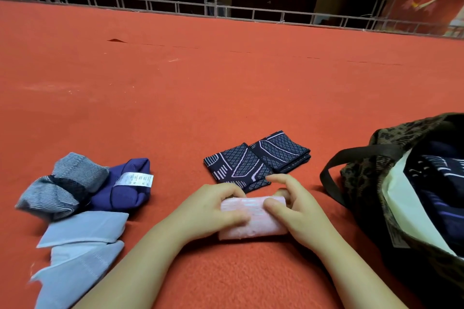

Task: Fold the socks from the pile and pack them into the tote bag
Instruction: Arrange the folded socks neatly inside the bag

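While the red carpeted floor (226,88) fills most of the view, the tote bag (411,198) is the largest thing on it, standing open at the near right with its dark strap looped toward the middle and dark striped fabric already inside, probably packed socks, though the shadow makes that hard to confirm. At the near left lies the pile, four unfolded pieces by my count: two pale blue socks (82,241) nearest, a purple sock (125,190) with a white label, and a grey striped sock (62,183) at the far edge. In the middle, just beyond the hands, one dark patterned pair (256,160) lies folded flat. Smallest is the single pink sock (251,218), folded into a short bundle on the floor, its long axis running left to right. Both hands grip it: the left hand (213,211) curls over its left end, and the right hand (296,206) pinches its right end between thumb and fingers. The bag mouth lies to the right of the bundle, so the right hand is nearer for carrying it across.
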Motion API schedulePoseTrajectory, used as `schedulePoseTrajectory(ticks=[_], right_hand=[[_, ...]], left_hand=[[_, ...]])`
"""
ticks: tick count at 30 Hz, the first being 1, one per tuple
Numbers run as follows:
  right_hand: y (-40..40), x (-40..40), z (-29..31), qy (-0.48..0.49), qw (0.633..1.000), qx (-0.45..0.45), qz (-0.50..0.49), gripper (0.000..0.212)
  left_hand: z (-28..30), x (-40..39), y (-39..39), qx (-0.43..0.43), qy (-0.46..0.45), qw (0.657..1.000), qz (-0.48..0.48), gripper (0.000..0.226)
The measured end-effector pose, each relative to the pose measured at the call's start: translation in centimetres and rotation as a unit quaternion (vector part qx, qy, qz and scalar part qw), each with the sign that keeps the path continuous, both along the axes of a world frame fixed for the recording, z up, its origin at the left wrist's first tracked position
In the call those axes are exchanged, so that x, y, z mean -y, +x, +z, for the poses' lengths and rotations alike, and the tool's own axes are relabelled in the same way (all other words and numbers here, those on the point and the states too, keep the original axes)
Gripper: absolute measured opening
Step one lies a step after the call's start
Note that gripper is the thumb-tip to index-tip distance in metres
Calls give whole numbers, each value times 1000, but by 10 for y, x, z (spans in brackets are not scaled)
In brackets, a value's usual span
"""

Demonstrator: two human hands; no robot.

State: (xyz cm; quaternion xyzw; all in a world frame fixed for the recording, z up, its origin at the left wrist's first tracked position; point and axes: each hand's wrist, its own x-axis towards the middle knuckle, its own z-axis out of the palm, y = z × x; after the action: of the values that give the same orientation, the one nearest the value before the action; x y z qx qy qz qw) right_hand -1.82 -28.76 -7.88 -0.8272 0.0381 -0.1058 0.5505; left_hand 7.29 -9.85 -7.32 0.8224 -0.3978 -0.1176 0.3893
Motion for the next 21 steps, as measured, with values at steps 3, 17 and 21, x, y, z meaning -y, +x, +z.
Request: schedulePoseTrajectory(ticks=[3, 17, 21], right_hand=[[2, -1, -2, -32, 999, 2, -23, 41], [10, -6, -14, -381, 914, -129, -56, 77], [6, -5, -14, -350, 929, -112, -44, 77]], left_hand=[[-2, 1, 2, 16, 15, 998, 52, 29], [-3, 6, -6, 128, 303, 939, 98, 42], [-2, 8, -10, 116, 295, 945, 81, 42]])
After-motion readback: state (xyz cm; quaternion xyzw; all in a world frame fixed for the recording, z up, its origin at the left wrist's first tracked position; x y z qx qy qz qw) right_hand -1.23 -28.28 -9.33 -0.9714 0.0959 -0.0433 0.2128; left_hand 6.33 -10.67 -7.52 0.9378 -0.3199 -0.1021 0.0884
